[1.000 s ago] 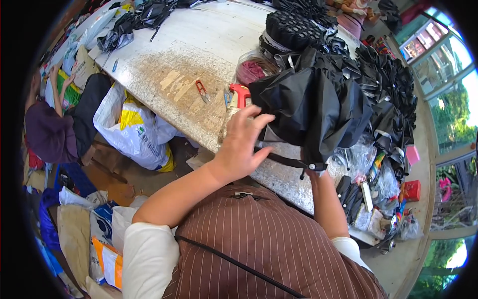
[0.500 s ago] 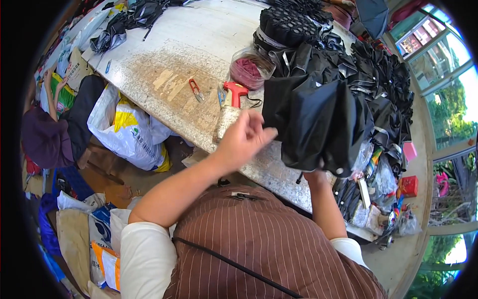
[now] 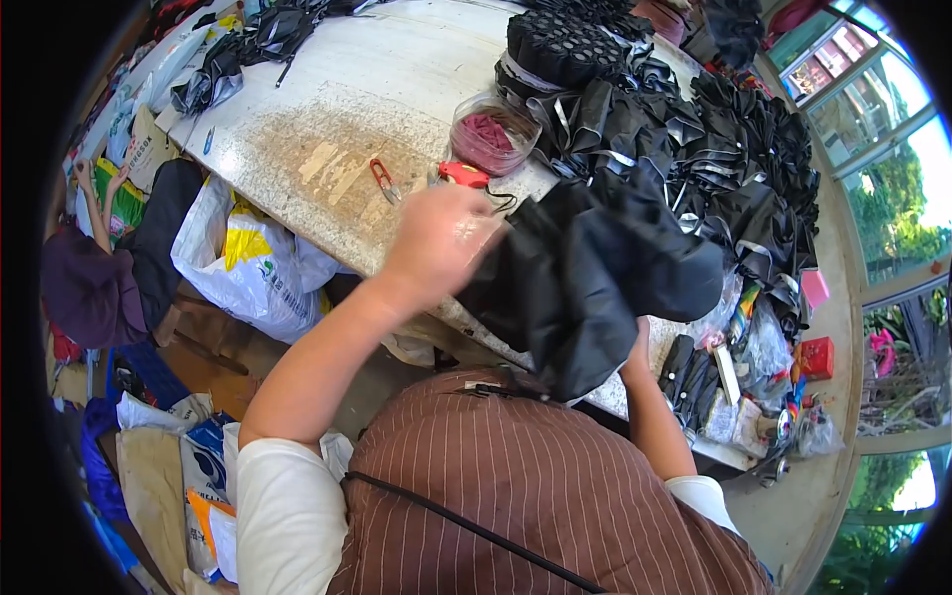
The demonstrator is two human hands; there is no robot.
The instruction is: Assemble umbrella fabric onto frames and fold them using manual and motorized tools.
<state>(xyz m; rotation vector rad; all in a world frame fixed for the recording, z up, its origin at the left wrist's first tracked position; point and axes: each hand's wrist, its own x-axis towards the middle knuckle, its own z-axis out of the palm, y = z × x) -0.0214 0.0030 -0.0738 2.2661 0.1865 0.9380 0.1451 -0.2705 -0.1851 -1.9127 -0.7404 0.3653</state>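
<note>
Head view: left hand curls, blurred, beside black fabric; right hand is partly behind it; I cannot tell either's grip.

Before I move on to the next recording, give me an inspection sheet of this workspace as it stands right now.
Surface: pale worktable, worn to a rough brown patch near its front-left edge.
Job's things: black fabric bundle, loosely folded, between the hands.
Clutter: red-handled snips, red tool, clear tub of maroon material, pile of black bundles.
Left hand: blurred, at the bundle's left side; grip unclear.
Right hand: mostly hidden behind the bundle; grip unclear.
Cables: black cord beside the red tool; ends not traceable.
Surroundings: another person and white sack at left, windows at right.
</note>
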